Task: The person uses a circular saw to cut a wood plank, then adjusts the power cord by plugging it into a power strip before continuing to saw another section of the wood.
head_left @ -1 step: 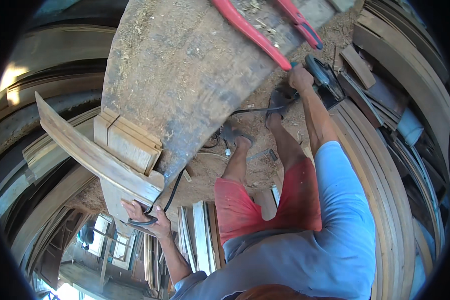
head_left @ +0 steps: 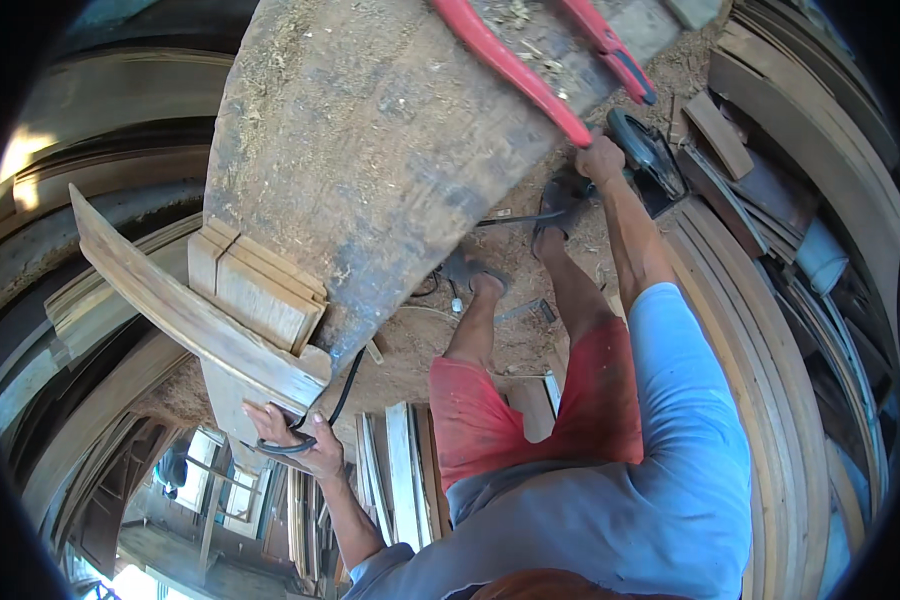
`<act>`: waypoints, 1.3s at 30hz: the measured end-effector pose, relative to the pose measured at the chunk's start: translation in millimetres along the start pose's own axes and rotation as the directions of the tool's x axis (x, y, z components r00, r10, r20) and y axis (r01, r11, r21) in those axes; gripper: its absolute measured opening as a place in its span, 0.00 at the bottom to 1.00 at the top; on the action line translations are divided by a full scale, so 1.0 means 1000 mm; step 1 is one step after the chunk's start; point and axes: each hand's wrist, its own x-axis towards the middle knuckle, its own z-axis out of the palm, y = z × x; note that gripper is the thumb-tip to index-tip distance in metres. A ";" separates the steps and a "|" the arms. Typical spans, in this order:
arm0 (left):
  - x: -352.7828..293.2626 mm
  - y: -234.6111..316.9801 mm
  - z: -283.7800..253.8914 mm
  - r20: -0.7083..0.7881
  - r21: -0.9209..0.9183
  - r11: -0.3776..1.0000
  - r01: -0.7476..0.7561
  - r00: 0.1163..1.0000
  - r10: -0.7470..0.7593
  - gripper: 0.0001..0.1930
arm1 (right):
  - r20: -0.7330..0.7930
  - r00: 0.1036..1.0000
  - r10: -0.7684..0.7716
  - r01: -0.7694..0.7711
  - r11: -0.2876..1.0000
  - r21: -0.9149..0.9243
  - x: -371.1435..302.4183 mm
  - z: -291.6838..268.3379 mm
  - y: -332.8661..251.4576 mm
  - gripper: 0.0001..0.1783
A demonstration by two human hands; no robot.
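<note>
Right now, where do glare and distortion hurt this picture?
Head view: glare bleaches the lower left edge, and bright patches mark the brown boards at left; head view: planks at right look bowed, the left hand fairly clear.

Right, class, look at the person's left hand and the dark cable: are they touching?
Touching. The head view shows the dark cable looping across the palm side of the left hand, with no gap between them.

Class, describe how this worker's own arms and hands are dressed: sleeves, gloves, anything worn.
The left hand and right hand are both ungloved, with no watch or band visible. The sleeves end near the elbows: the right sleeve looks light blue in brighter light, the left sleeve a duller grey-blue.
</note>
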 end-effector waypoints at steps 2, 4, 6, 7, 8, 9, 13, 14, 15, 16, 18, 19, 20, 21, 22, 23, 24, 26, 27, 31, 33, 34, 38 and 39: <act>0.002 -0.005 0.003 0.000 -0.033 0.999 -0.019 1.000 0.019 0.36 | -0.090 0.995 -0.047 0.048 0.999 0.004 0.012 0.031 -0.011 0.31; 0.005 -0.009 0.004 -0.009 -0.039 0.998 -0.049 0.999 0.048 0.37 | -0.252 0.941 -0.225 0.221 0.974 -0.042 0.029 0.067 -0.009 0.31; -0.001 -0.010 0.004 -0.006 -0.025 0.999 -0.022 1.000 0.022 0.37 | -0.287 0.915 -0.285 0.267 0.959 -0.101 0.035 0.078 -0.019 0.29; -0.003 -0.010 0.003 -0.007 -0.024 1.000 -0.018 1.000 0.018 0.37 | -0.298 0.906 -0.302 0.273 0.953 -0.134 0.031 0.077 -0.024 0.28; -0.004 -0.011 0.003 -0.007 -0.023 1.000 -0.018 1.000 0.018 0.37 | -0.300 0.900 -0.315 0.280 0.947 -0.157 0.026 0.075 -0.028 0.27; -0.006 -0.012 0.004 -0.011 -0.031 0.999 -0.006 1.000 0.006 0.37 | -0.310 0.889 -0.336 0.290 0.939 -0.188 0.023 0.070 -0.031 0.26; 0.002 -0.012 0.004 -0.003 -0.023 1.000 -0.004 1.000 0.004 0.39 | -0.344 0.839 -0.422 0.344 0.900 -0.266 -0.009 0.048 -0.033 0.22; 0.005 -0.010 0.004 0.000 -0.070 0.997 -0.010 1.000 0.010 0.39 | -0.337 0.829 -0.447 0.370 0.889 -0.269 -0.021 0.039 -0.036 0.21; -0.005 -0.005 0.003 -0.015 -0.067 0.997 0.025 1.000 -0.026 0.39 | -0.306 0.817 -0.490 0.423 0.868 -0.262 -0.031 0.027 -0.050 0.20; -0.004 -0.006 0.003 -0.022 -0.087 0.996 0.021 0.999 -0.023 0.39 | -0.271 0.832 -0.484 0.433 0.872 -0.227 -0.053 0.014 -0.053 0.19; 0.001 -0.010 -0.001 -0.005 -0.106 0.994 -0.001 1.000 0.001 0.39 | -0.151 0.879 -0.451 0.442 0.892 -0.095 -0.098 -0.004 -0.062 0.15; 0.004 -0.009 -0.001 -0.004 -0.116 0.993 -0.015 1.000 0.014 0.39 | -0.095 0.893 -0.440 0.440 0.898 -0.030 -0.122 -0.012 -0.067 0.15; 0.006 -0.010 -0.002 -0.014 -0.139 0.990 -0.014 1.000 0.012 0.39 | -0.037 0.901 -0.432 0.433 0.901 0.032 -0.146 -0.019 -0.069 0.15; 0.005 -0.010 -0.002 -0.026 -0.165 0.986 -0.009 1.000 0.005 0.38 | 0.019 0.878 -0.478 0.478 0.878 -0.029 -0.165 -0.013 -0.072 0.15; 0.004 -0.011 -0.002 -0.039 -0.190 0.982 -0.003 0.999 -0.004 0.38 | 0.078 0.853 -0.516 0.522 0.848 -0.090 -0.185 -0.011 -0.073 0.15; 0.004 -0.010 -0.005 -0.024 -0.202 0.979 0.020 0.999 -0.026 0.37 | 0.188 0.826 -0.531 0.552 0.831 -0.077 -0.220 -0.031 -0.085 0.15; 0.004 -0.008 -0.010 -0.015 -0.217 0.975 0.038 0.999 -0.042 0.36 | 0.288 0.792 -0.538 0.577 0.815 -0.062 -0.271 -0.061 -0.109 0.15; 0.005 -0.007 -0.017 -0.002 -0.249 0.966 0.069 0.997 -0.072 0.35 | 0.154 0.821 -0.550 0.546 0.835 0.069 -0.369 -0.113 -0.159 0.16; 0.006 -0.008 -0.019 0.005 -0.265 0.961 0.081 0.997 -0.082 0.34 | 0.062 0.786 -0.615 0.605 0.786 0.130 -0.411 -0.135 -0.179 0.15; 0.004 -0.014 -0.014 -0.037 -0.288 0.957 0.044 0.998 -0.057 0.37 | -0.277 0.669 -0.689 0.741 0.646 0.182 -0.507 -0.190 -0.254 0.16; 0.006 -0.013 -0.021 -0.038 -0.290 0.957 0.012 0.999 -0.023 0.39 | -0.548 0.494 -0.675 0.830 0.553 0.066 -0.507 -0.184 -0.281 0.17; 0.006 -0.012 -0.025 -0.035 -0.314 0.949 0.026 0.999 -0.039 0.40 | -0.560 0.474 -0.679 0.819 0.574 -0.002 -0.504 -0.184 -0.292 0.18; -0.008 -0.014 -0.032 -0.083 -0.371 0.927 0.058 0.992 -0.095 0.42 | -0.557 0.442 -0.703 0.784 0.605 -0.142 -0.496 -0.171 -0.313 0.21; -0.015 -0.016 -0.035 -0.104 -0.374 0.925 0.072 0.987 -0.119 0.42 | -0.561 0.417 -0.715 0.794 0.587 -0.158 -0.500 -0.168 -0.315 0.21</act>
